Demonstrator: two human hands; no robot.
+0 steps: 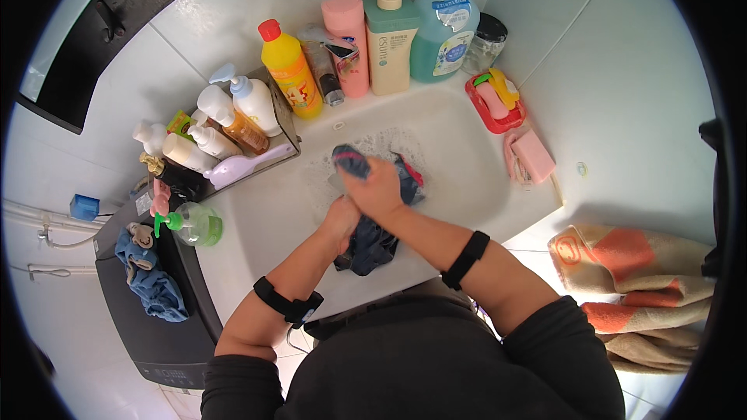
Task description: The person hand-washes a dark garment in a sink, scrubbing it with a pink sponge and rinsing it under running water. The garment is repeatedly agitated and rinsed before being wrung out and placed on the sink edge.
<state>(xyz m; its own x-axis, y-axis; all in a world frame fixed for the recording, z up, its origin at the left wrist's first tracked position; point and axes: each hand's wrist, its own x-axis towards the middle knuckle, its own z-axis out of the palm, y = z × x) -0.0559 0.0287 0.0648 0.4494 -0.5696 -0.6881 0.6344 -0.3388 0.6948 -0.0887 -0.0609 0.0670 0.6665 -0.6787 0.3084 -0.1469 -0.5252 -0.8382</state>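
In the white sink (467,169) lies a wet dark blue cloth garment (372,245) with pink-red trim, amid soapy water and suds. My right hand (378,185) is closed round a bunched part of it, which pokes out beyond the fingers toward the back of the basin. Just below and to the left, my left hand (341,223) touches the right one and grips the cloth at its side; its fingers are partly hidden. The rest of the garment hangs over the near slope of the basin, and a piece with red edging lies to the right of the hands.
Pump bottles and a yellow bottle (292,73) line the back rim. A rack (286,111) of bottles with a lilac brush (245,168) stands left, near a green-pump bottle (201,224). A red soap dish (490,119) and pink soap (533,156) sit right. Blue cloth (153,283) lies on a dark appliance.
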